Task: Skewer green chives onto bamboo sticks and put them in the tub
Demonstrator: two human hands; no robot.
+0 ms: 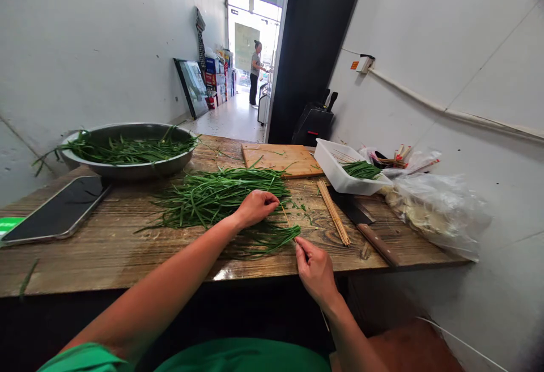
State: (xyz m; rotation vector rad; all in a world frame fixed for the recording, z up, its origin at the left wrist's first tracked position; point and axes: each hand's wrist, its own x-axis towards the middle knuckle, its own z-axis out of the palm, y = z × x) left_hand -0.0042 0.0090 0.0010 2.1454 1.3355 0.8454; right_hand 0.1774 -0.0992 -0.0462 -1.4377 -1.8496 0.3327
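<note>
Long green garlic chives (225, 190) lie in a loose heap across the wooden table. My left hand (255, 208) is closed in a pinch over the heap's right end, at the tip of a thin bamboo skewer (285, 213); what its fingers hold is hidden. The skewer slants down to my right hand (315, 269), whose thumb and fingers are shut on it, and its lower end shows below that hand. A small bunch of chives (278, 237) lies with its cut ends against the skewer, just above my right fingertips.
Right of my hands lie a bundle of skewers (334, 213) and a cleaver (376, 242). Behind are a cutting board (278, 159) and a white plastic tub (340, 174). A metal basin (127, 172), a phone (57, 207) and a plastic bag (442, 213) flank them. A person (254, 71) stands far off.
</note>
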